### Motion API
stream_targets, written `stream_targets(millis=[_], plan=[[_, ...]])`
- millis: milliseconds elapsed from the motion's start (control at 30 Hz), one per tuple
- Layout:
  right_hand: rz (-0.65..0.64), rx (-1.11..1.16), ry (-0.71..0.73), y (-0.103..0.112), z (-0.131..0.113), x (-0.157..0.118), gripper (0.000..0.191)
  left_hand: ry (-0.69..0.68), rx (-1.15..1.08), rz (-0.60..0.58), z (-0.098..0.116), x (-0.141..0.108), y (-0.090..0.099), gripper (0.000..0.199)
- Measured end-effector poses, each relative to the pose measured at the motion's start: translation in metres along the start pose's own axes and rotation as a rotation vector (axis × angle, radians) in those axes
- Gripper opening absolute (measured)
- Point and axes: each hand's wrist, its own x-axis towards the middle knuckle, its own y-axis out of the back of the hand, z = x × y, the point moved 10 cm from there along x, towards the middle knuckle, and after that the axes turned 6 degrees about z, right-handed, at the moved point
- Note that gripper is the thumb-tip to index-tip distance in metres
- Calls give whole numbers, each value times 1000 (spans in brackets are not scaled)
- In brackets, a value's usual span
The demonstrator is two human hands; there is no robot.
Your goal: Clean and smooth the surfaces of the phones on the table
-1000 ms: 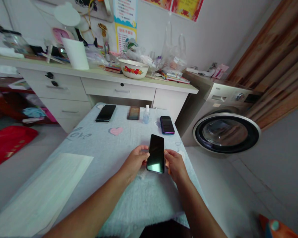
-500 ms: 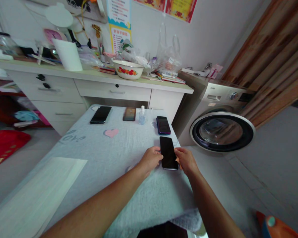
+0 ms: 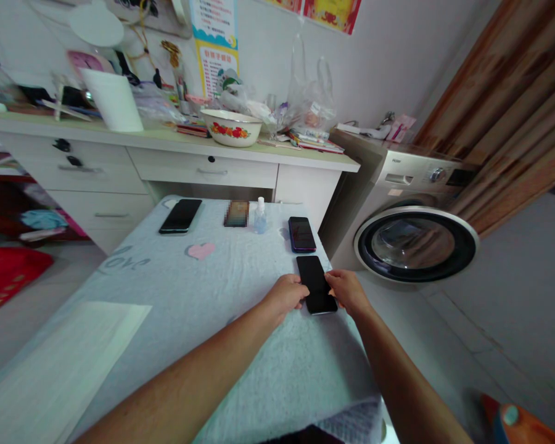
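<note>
A black smartphone (image 3: 315, 285) lies screen up near the right edge of the cloth-covered table, slightly turned. On its left side my left hand (image 3: 287, 292) grips the edge, thumb over the screen. My right hand (image 3: 346, 290) pinches the opposite edge with thumb and fingers. Just beyond it lies a second dark phone (image 3: 301, 234) with a purplish rim. A third phone (image 3: 181, 216) rests at the far left of the table. Between them, toward the back, are a small clear spray bottle (image 3: 260, 216) with a white cap and a small pixelated dark item (image 3: 236, 213).
White sheets (image 3: 74, 357) lie on the table's (image 3: 222, 277) left front. Behind it, a long desk (image 3: 166, 142) carries a flowered enamel bowl (image 3: 231, 127), a white bin-like container (image 3: 113, 100) and plastic bags (image 3: 309, 98). A washing machine (image 3: 398, 197) stands to the right.
The phone between my hands has turned slightly, its near end swinging right. Both hands have moved with it a little. The view has shifted slightly.
</note>
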Motion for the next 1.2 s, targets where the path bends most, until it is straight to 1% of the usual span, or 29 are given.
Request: stream_targets(millis=[167, 333, 467, 600, 800, 1100, 1200], plan=[[19, -66, 37, 1, -3, 4, 30, 1, 20, 14, 3, 2, 0, 19], [52, -86, 66, 3, -8, 7, 27, -28, 35, 29, 6, 5, 0, 10], [75, -145, 98, 3, -11, 8, 26, -44, 71, 40, 6, 7, -1, 8], [76, -194, 120, 3, -15, 5, 28, -91, 144, 45, 7, 9, -3, 11], [83, -276, 115, 5, -22, -1, 29, -141, 153, 66, 7, 11, -2, 16], [107, -348, 105, 6, -23, -7, 28, -131, 103, 61, 3, 7, -3, 18], [135, -384, 122, 12, -29, -9, 29, -124, 99, 47, 5, 3, -4, 19]])
